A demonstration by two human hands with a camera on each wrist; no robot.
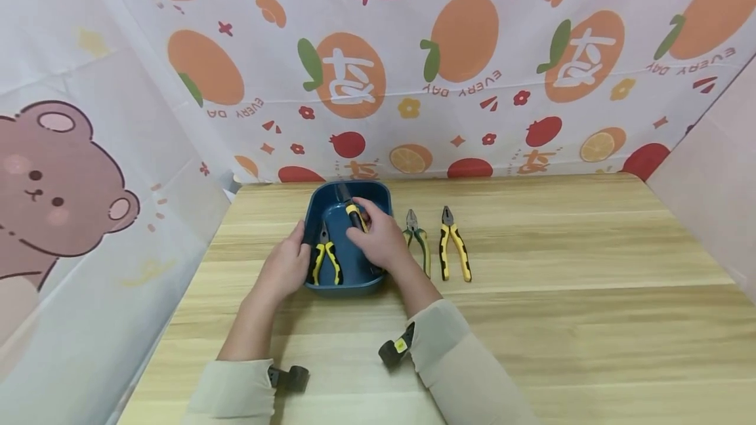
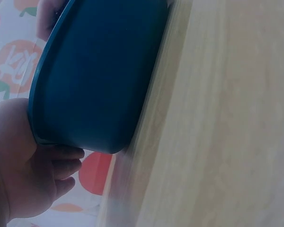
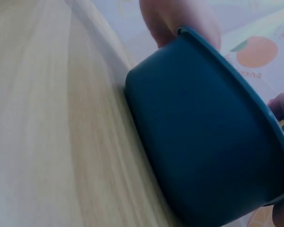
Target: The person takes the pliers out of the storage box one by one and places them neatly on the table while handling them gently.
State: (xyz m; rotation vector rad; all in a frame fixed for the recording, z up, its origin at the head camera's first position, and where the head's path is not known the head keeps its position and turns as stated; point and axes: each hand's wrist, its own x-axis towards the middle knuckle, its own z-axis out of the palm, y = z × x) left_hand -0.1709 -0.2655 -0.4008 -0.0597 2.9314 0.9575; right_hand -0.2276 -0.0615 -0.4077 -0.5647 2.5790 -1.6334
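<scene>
In the head view a dark blue rectangular tub [image 1: 345, 290] stands near the table's back edge. My left hand [image 1: 287, 262] grips its left rim, thumb on top and fingers outside the wall, as the left wrist view also shows beside the tub [image 2: 99, 75]. Over the tub's right half, my right hand [image 1: 380, 236] holds pliers [image 1: 354, 215] by their black and yellow handles, the dark metal head pointing away. Another pair of yellow-and-black pliers [image 1: 319, 260] lies inside on the left. The tub wall [image 3: 199, 127] hides most of the right hand in the right wrist view.
Right of the tub lie green-and-yellow pliers [image 1: 422, 241], partly behind my right hand, and yellow-and-black pliers [image 1: 447, 218]. All rest on a wood-grain table [image 1: 590, 333]. A fruit-print cloth [image 1: 407, 120] hangs behind the back edge.
</scene>
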